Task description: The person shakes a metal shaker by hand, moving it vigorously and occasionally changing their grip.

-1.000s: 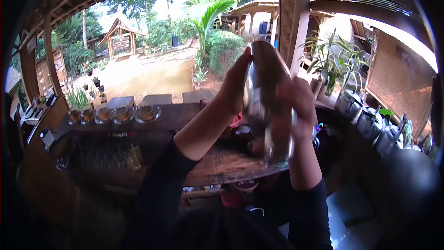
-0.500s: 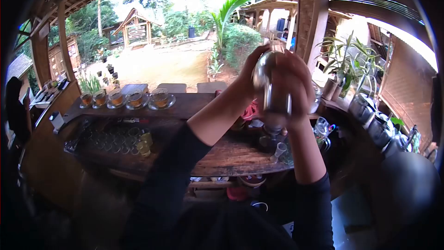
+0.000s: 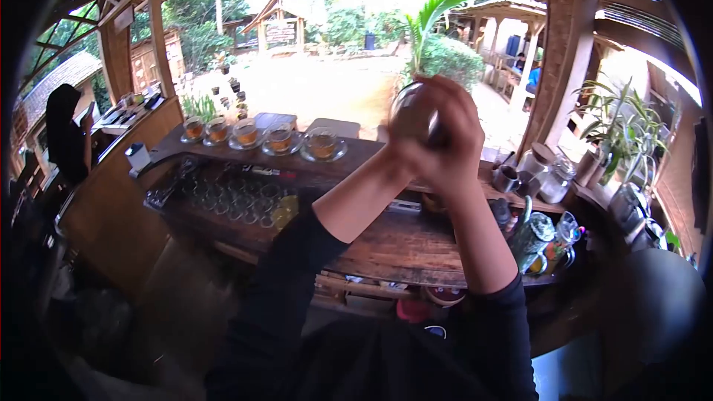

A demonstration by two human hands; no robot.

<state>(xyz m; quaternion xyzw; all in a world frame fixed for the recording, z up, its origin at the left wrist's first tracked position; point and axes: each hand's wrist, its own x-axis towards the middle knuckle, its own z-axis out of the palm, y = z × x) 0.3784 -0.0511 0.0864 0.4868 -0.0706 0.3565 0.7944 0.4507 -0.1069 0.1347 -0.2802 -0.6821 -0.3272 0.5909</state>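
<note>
A shiny metal shaker (image 3: 411, 113) is held up in front of me, above the wooden counter, blurred by motion. My right hand (image 3: 457, 130) wraps over its top and side with curled fingers. Lower down, my left hand (image 3: 407, 154) grips the shaker too, its fingers mostly hidden behind it and the other hand. Both my arms are raised in dark sleeves. Below and beyond them lies the counter (image 3: 401, 249). Several glass cups of amber drink on saucers, among them a near cup (image 3: 322, 144), line its raised back ledge.
Several clear glasses (image 3: 236, 206) stand in rows at the counter's left. To the right are a patterned pitcher (image 3: 536, 236), a lidded glass jar (image 3: 557, 181) and a dark mug (image 3: 506, 177). Metal kettles (image 3: 627, 204) sit farther right. A person in dark clothing (image 3: 67, 134) stands far left.
My view has swung left, so the counter and yard appear farther right. The shaker has tilted and shifted within the blur, still between both hands.
</note>
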